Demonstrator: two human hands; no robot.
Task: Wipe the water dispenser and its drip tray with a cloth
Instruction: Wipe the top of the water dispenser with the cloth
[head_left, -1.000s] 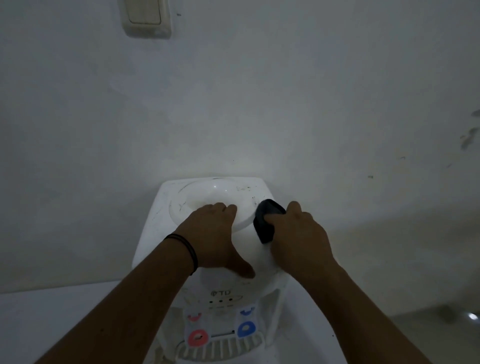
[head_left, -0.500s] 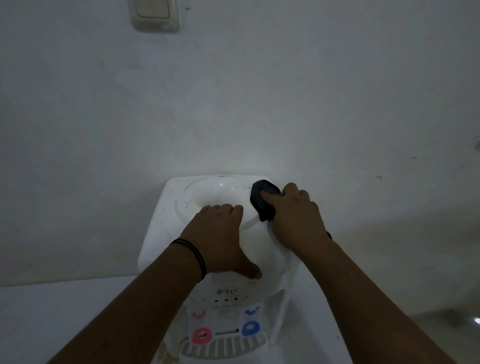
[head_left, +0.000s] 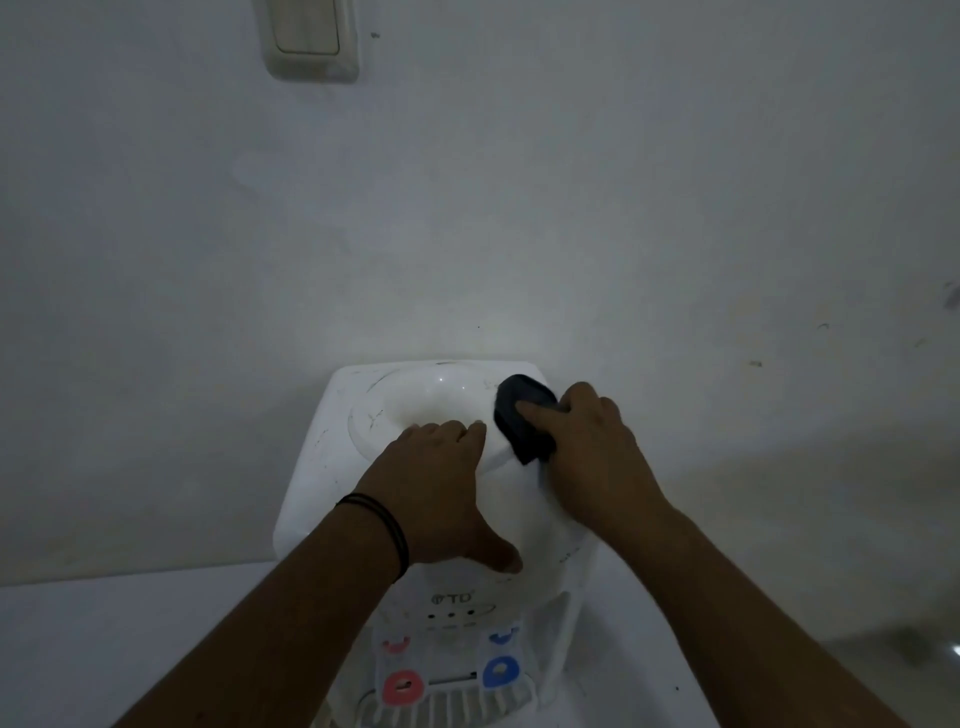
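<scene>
A white water dispenser (head_left: 332, 441) stands against the wall, seen from above. My left hand (head_left: 441, 488) lies flat on its top, fingers apart, at the near rim of the round bottle well. My right hand (head_left: 592, 457) presses a dark folded cloth (head_left: 522, 415) onto the top's back right part, at the well's rim. Below, at the frame's bottom edge, are the red tap (head_left: 401, 686), the blue tap (head_left: 500, 670) and the slotted drip tray (head_left: 457, 709), partly cut off.
A white wall fills the upper view, with a light switch (head_left: 310, 39) high at the left. A white surface (head_left: 130, 634) lies to the dispenser's left. Tiled floor (head_left: 883, 649) shows at the lower right.
My right hand has slid the cloth away from me, toward the back right corner of the dispenser's top. My left hand has stayed in place on the top.
</scene>
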